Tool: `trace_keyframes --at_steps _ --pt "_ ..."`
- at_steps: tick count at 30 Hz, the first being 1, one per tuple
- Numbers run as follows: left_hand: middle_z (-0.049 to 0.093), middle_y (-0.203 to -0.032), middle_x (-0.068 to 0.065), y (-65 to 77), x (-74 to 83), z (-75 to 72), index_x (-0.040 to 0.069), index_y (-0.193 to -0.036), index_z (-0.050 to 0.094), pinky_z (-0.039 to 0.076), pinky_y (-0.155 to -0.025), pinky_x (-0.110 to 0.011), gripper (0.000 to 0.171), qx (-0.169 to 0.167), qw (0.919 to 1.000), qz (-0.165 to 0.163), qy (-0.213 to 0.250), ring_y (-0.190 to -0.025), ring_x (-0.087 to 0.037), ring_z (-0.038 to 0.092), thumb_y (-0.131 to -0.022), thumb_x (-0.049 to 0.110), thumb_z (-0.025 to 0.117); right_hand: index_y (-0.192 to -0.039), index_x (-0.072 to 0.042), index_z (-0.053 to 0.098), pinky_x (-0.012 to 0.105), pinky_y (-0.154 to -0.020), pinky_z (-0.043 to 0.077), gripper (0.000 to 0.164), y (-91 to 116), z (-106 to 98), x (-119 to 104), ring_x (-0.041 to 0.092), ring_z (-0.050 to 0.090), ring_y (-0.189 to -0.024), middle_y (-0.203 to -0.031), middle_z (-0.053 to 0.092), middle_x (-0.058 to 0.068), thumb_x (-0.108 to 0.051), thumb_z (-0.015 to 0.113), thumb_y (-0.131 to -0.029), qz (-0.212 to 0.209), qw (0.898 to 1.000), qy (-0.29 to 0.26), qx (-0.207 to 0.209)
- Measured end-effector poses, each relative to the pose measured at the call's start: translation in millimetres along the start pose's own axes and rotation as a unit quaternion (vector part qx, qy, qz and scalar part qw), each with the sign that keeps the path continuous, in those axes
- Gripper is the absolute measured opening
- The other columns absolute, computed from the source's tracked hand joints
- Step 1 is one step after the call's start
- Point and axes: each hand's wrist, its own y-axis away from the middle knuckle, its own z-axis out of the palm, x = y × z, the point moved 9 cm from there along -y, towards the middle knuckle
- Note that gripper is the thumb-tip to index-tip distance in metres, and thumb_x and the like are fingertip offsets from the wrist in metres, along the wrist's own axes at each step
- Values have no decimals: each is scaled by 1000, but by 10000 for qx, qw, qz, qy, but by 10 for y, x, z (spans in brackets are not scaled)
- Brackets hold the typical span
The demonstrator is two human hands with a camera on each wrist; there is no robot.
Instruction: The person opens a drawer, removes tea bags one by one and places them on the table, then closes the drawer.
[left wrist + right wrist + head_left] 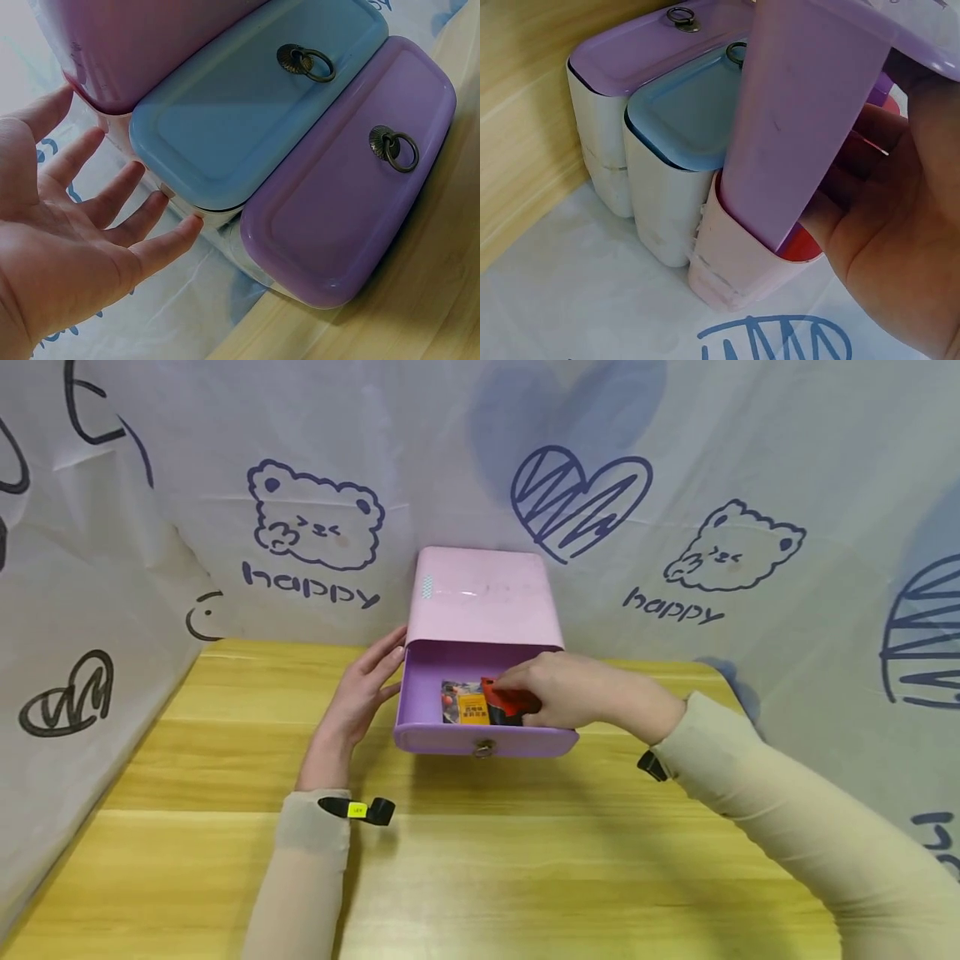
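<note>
A pink drawer cabinet [483, 597] stands with its top drawer [442, 740], purple inside and out, pulled out. In it lie a colourful packet with a yellow label [467, 706] and a red and black packet [497, 703]. My right hand [577, 689] reaches over the drawer's right side, fingers and thumb curled on the red and black packet. In the right wrist view, the drawer wall hides the fingertips. My left hand [354, 697] is at the cabinet's left side, fingers spread and fairly straight, their tips at its edge in the left wrist view.
Under the pulled-out drawer are a closed blue drawer [247, 112] and a closed purple drawer [330, 202], each with a ring pull. The cabinet stands at the back of a wooden table [480, 868], close against a white cloth [442, 460] with printed drawings.
</note>
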Motion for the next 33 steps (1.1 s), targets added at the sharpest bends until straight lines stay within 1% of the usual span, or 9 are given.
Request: trace_keyframes --at_steps 3,6,12,17,22,26,29,33 --pt "34 -168 -9 -16 9 20 13 -162 39 35 -120 -58 57 -41 10000 48 44 -153 -28 32 -109 29 55 -141 -4 64 46 -110 50 50 10 -17 11 28 65 -124 -137 68 12 -12 71 -92 41 9999 50 88" --pt "34 -168 -9 -20 14 35 13 -161 39 35 -120 -58 56 -71 9999 73 85 -153 -28 32 -109 27 55 -139 -3 65 47 -109 51 48 22 -38 13 30 65 -124 -136 68 14 -8 70 -92 8 9996 65 260" --pt "34 -168 -9 -17 14 53 14 -161 39 34 -121 -57 56 -88 9999 74 43 -153 -28 33 -109 27 55 -133 -2 69 46 -104 55 40 38 -58 24 29 68 -120 -130 72 13 -6 70 -94 -102 9976 90 684" --pt "36 -167 -8 -21 9 63 13 -161 40 36 -120 -57 56 -89 9999 116 41 -152 -29 35 -109 27 55 -130 -2 71 46 -101 57 33 54 -77 49 29 70 -116 -125 74 13 -5 65 -98 -102 9947 129 1019" --pt "36 -167 -8 -20 -1 57 13 -161 40 37 -120 -57 56 -80 9999 121 69 -152 -29 34 -109 27 55 -129 -4 71 45 -101 57 32 113 -136 76 29 70 -116 -126 74 12 -2 63 -99 -50 9911 14 1327" --pt "35 -167 -8 -20 -12 46 14 -161 40 36 -120 -56 56 -64 9999 90 95 -153 -28 34 -109 28 55 -129 -7 72 46 -99 58 32 184 -198 92 27 71 -115 -126 74 10 -3 64 -99 -39 9861 -164 1651" --pt "34 -168 -8 -12 -33 29 13 -161 39 35 -121 -56 55 -49 9999 20 89 -153 -28 33 -110 27 54 -129 -8 73 46 -94 60 32 251 -243 83 26 72 -109 -125 74 9 -2 66 -97 -127 9805 -303 1939" --pt "34 -168 -8 -11 -26 20 13 -161 39 34 -121 -56 56 -30 10000 33 81 -153 -28 33 -110 28 54 -129 -7 72 44 -84 62 36 364 -334 52 25 73 -95 -123 75 11 2 68 -94 -385 9660 -459 2514"
